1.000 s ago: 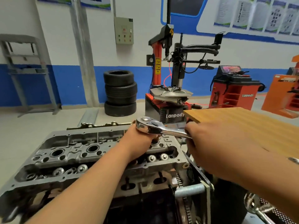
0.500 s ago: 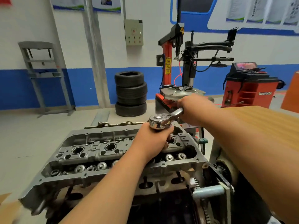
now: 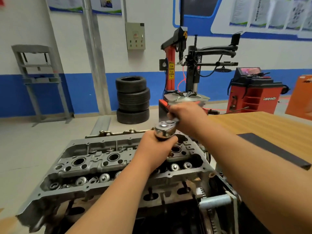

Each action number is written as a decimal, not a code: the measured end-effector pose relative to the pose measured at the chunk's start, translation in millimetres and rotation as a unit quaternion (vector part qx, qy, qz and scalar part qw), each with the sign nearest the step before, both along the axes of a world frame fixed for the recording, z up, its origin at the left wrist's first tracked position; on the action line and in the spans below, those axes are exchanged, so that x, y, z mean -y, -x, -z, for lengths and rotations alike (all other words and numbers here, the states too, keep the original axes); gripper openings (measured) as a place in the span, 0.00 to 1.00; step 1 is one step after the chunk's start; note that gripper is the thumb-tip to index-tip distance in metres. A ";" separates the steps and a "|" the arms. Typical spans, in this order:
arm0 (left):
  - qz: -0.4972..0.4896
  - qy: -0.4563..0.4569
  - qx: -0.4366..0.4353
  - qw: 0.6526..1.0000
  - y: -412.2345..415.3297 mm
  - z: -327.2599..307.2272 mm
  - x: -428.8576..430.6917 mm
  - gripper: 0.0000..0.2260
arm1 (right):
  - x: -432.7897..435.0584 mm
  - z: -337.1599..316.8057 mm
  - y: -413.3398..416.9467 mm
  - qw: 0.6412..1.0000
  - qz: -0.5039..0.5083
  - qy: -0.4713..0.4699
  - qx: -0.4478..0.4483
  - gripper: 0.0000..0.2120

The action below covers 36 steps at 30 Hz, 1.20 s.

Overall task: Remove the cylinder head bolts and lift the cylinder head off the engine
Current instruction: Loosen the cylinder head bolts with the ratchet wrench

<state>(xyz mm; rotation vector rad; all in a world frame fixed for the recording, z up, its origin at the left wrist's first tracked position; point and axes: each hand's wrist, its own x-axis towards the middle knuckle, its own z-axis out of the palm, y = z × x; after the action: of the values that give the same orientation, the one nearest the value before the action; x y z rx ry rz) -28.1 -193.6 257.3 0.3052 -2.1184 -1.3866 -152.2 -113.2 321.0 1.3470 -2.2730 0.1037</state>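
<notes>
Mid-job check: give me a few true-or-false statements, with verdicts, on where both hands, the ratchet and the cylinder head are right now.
1. The right hand grips the ratchet by its handle. True.
2. The left hand hangs idle, away from the tool. False: it grips just beneath the ratchet's head.
3. The cylinder head has been lifted away. False: it sits in place, directly below the ratchet.
4. A stack of tyres stands further off, behind the cylinder head. True.
</notes>
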 end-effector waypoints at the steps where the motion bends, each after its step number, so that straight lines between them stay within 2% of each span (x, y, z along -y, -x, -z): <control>1: -0.007 -0.006 0.003 1.000 0.7 1.5 1.4 0.11 | 5.5 -3.5 -6.1 1.000 0.012 -0.026 0.011 0.04; 3: -0.006 0.001 0.005 1.000 2.8 1.7 2.1 0.12 | -5.5 -7.8 -24.7 0.996 0.064 -0.063 -0.003 0.02; 6: -0.003 0.065 0.021 0.998 7.6 1.4 0.0 0.12 | -44.8 11.1 -69.8 0.995 0.076 -0.038 -0.045 0.15; 8: 0.003 0.101 0.026 0.995 9.4 2.5 0.0 0.14 | -53.3 20.3 -89.3 0.997 0.055 -0.005 -0.061 0.18; 10: 0.005 0.089 0.038 0.995 7.1 3.6 0.6 0.15 | -47.6 13.9 -82.2 0.994 0.056 0.026 -0.087 0.14; 12: 0.012 0.054 0.042 0.998 5.2 4.1 2.1 0.13 | -38.2 9.7 -49.6 0.994 0.023 0.029 -0.099 0.04; 15: 0.000 0.033 0.028 0.999 0.3 3.8 2.0 0.10 | -14.1 9.3 -23.9 0.999 -0.026 -0.005 -0.048 0.11; 17: -0.017 0.007 0.014 1.000 0.8 1.7 4.0 0.09 | -1.2 4.8 -26.6 0.998 -0.046 -0.019 -0.030 0.10; 20: -0.017 0.036 0.026 0.999 4.3 3.0 1.7 0.13 | -21.9 1.5 -44.5 0.997 0.039 -0.054 0.024 0.01; 22: -0.012 0.074 0.040 0.996 5.9 2.9 -0.9 0.13 | -43.6 10.0 -70.1 0.994 0.080 -0.069 -0.004 0.13; 24: -0.014 0.097 0.041 0.994 6.9 3.2 0.9 0.15 | -46.8 14.1 -89.7 0.996 0.078 -0.041 -0.035 0.18; 26: -0.009 0.066 0.045 0.997 6.0 3.1 0.4 0.15 | -41.3 11.0 -79.6 0.994 0.078 0.017 -0.070 0.14; 28: -0.014 0.035 0.037 0.999 5.0 1.3 -1.2 0.12 | -33.6 8.8 -48.6 0.994 0.042 0.015 -0.096 0.05; 30: -0.015 0.034 0.041 0.998 1.1 1.6 -4.9 0.10 | -25.6 9.1 -31.7 0.996 0.018 -0.018 -0.080 0.11; 31: -0.019 0.029 0.040 0.999 -0.2 0.7 -5.1 0.09 | -20.9 8.8 -29.3 0.997 0.011 -0.012 -0.069 0.11; 34: -0.024 0.021 0.040 0.999 -3.5 0.3 -3.2 0.07 | -22.7 5.6 -51.6 0.998 0.044 -0.031 -0.027 0.02; 36: -0.002 0.037 0.046 0.998 -1.5 -1.4 -4.9 0.07 | -40.1 13.0 -71.5 0.996 0.072 -0.039 -0.028 0.12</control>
<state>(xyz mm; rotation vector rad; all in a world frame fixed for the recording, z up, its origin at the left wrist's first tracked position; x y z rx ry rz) -26.6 -188.7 258.7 0.3488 -2.2376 -1.3117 -80.8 -73.1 308.0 1.2042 -2.3404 -0.0712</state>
